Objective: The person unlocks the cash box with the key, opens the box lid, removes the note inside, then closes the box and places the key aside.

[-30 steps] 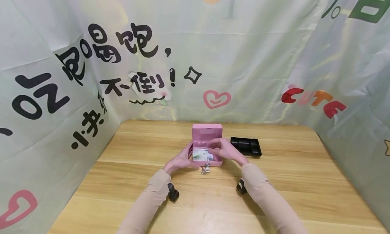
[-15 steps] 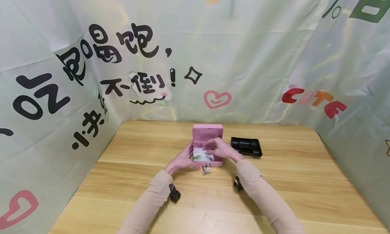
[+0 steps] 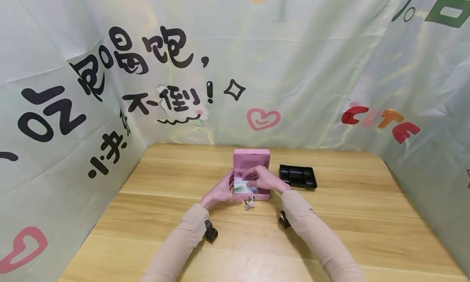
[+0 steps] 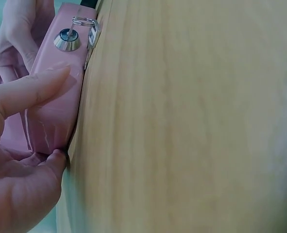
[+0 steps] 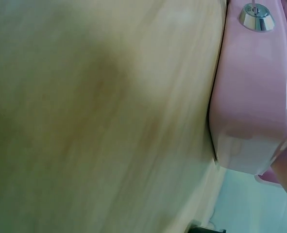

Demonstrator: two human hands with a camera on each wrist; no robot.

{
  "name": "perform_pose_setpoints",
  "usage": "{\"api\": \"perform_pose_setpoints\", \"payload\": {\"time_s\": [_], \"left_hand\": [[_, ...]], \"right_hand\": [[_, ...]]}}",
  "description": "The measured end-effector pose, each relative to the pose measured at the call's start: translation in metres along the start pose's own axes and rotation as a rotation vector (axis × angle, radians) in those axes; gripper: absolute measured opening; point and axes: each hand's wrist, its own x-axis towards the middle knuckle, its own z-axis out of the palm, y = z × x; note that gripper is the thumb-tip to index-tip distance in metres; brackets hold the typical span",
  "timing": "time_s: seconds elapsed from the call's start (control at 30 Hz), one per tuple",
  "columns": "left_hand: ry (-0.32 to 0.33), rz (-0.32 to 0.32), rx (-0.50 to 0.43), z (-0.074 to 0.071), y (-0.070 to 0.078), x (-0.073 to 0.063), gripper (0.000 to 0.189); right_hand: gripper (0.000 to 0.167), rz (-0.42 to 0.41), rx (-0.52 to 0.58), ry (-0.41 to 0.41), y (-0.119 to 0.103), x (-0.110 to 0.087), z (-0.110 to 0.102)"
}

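Observation:
A pink metal cash box [image 3: 251, 155] stands on the table with its lid raised. My left hand [image 3: 221, 191] grips its left side; in the left wrist view the thumb [image 4: 41, 88] lies along the front wall, and other fingers are at the corner. Banknotes [image 3: 242, 187] lie inside the box. Over them is my right hand [image 3: 267, 179], its fingers bent down into the box and a gap showing between thumb and fingers. Whether it touches the notes is hard to tell. Keys [image 3: 249, 204] hang from the front lock [image 4: 67, 40].
A black compartment tray [image 3: 298, 177] lies on the wooden table [image 3: 349, 200] to the right of the box. Printed cloth walls [image 3: 308, 82] enclose the table at the back and both sides.
My right hand has shifted slightly left within the box, over the banknotes. The left hand keeps its grip on the box's side.

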Motion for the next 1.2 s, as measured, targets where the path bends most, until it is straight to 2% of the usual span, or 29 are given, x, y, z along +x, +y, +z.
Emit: {"api": "perform_pose_setpoints", "payload": {"time_s": [0.33,0.47,0.77,1.0,1.2], "left_hand": [[-0.019,0.032,0.011,-0.0011,0.0002,0.0008,0.122],[-0.011,0.018,0.026,-0.0009,0.0011,-0.0004,0.122],[-0.016,0.011,0.017,-0.0011,0.0032,-0.0017,0.123],[0.011,-0.005,0.066,-0.0013,0.0034,-0.0018,0.124],[0.009,-0.021,0.048,-0.0008,0.0027,-0.0015,0.126]], "right_hand": [[0.026,-0.002,-0.069,0.034,-0.0007,0.0025,0.0027],[0.024,-0.011,-0.082,0.055,-0.0028,0.0014,0.0035],[0.025,0.002,-0.062,0.036,-0.0027,0.0034,0.0055],[0.026,0.011,-0.089,0.042,-0.0033,0.0046,0.0066],[0.027,0.016,-0.099,0.049,-0.0034,0.0041,0.0074]]}}
